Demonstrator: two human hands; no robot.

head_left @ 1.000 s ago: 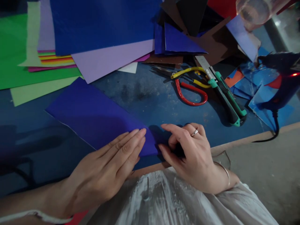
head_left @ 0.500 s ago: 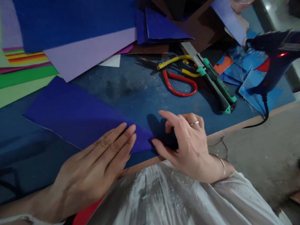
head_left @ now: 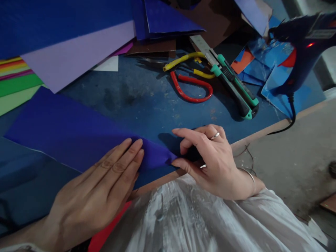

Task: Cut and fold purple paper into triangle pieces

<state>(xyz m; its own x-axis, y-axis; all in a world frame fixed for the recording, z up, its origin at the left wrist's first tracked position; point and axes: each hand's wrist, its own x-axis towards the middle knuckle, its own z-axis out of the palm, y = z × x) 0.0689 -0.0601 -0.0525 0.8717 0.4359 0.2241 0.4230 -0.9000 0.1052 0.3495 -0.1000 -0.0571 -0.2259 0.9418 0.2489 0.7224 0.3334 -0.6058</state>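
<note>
A deep blue sheet (head_left: 70, 122), paper or thin foam, lies slantwise on the table and narrows to a point at its right end. My left hand (head_left: 97, 189) rests flat on its lower edge, fingers stretched out and side by side. At the narrow end, my right hand (head_left: 210, 157) has its thumb against the tip, which is creased and lifted a little there. Its index finger is partly raised, while the other fingers curl in around the tip. What lies under these curled fingers is in shadow and partly hidden.
Beyond the hands lie scissors (head_left: 194, 89) with red and yellow handles and a green and black utility knife (head_left: 235, 89) with its blade out. A glue gun (head_left: 296, 52) with a lit red light stands at right. Stacked coloured sheets (head_left: 78, 52) fill the back left.
My right thumb has closed onto the sheet's tip, which is now creased and raised. My left hand stays flat on the sheet. The whole view has shifted slightly.
</note>
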